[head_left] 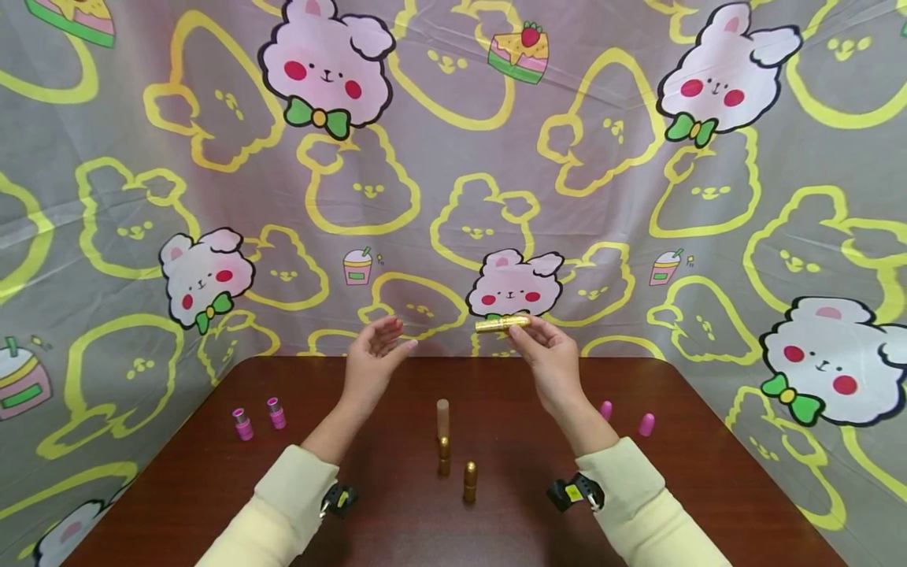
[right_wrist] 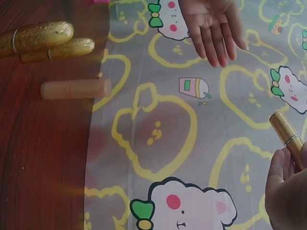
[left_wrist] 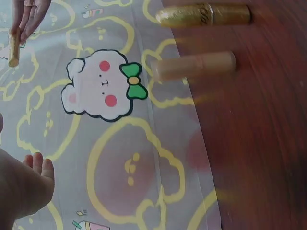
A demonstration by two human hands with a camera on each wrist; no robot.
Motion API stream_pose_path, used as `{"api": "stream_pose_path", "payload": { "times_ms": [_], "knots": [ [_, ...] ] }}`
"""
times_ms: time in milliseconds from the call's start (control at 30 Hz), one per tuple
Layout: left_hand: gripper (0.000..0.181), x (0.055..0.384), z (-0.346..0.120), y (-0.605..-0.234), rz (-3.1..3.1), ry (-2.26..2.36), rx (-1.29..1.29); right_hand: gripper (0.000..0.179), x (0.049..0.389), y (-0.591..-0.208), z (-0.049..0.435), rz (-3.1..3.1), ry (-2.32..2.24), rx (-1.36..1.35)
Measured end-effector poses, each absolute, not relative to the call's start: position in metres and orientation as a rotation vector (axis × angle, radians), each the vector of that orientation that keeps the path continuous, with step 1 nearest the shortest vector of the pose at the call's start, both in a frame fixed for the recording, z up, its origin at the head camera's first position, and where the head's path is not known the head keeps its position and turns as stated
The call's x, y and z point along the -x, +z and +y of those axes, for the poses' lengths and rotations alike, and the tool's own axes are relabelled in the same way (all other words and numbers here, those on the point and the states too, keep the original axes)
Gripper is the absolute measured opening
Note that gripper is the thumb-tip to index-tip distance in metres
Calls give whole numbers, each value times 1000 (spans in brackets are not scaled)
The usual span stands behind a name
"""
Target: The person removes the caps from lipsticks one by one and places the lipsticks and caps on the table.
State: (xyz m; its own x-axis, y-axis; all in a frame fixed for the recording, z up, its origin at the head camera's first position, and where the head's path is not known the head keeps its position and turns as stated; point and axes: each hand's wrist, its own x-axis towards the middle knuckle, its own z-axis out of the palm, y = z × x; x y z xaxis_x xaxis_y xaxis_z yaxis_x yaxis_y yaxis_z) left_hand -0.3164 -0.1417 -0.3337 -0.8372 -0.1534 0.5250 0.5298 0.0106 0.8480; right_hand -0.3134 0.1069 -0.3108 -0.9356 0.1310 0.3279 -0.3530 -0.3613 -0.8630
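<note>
My right hand (head_left: 553,362) pinches a gold lipstick tube (head_left: 492,324) near one end, holding it almost level above the table's far edge. Its capped body with a thin ring around the middle shows in the right wrist view (right_wrist: 283,127). Raised at the left, my left hand (head_left: 374,358) has its palm turned inward and its fingers loosely extended, with nothing in it. Between the forearms, two more gold lipstick tubes (head_left: 471,482) stand upright on the table. Just behind them is an upright beige tube (head_left: 442,417).
Two pink lipstick bases (head_left: 243,425) with silver collars stand uncapped on the table's left side. Over on the right, partly behind the right forearm, are two pink caps (head_left: 646,425). A patterned cloth (head_left: 439,197) hangs behind the dark wooden table (head_left: 397,520).
</note>
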Motion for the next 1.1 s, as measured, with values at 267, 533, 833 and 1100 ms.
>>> {"api": "stream_pose_path", "payload": {
  "times_ms": [267,533,833,1100],
  "knots": [
    [44,317,-122,-335,-1634,-2096,497,12,312,-308,103,-1414,2509,-314],
    [42,316,-106,-332,-1534,-2226,528,16,310,-305,98,-1344,2584,-296],
    [36,315,-87,-328,-1401,-2362,545,11,308,-304,92,-1364,2599,-296],
    [32,314,-72,-326,-1392,-2449,536,12,305,-304,88,-1372,2612,-278]
  ]
}}
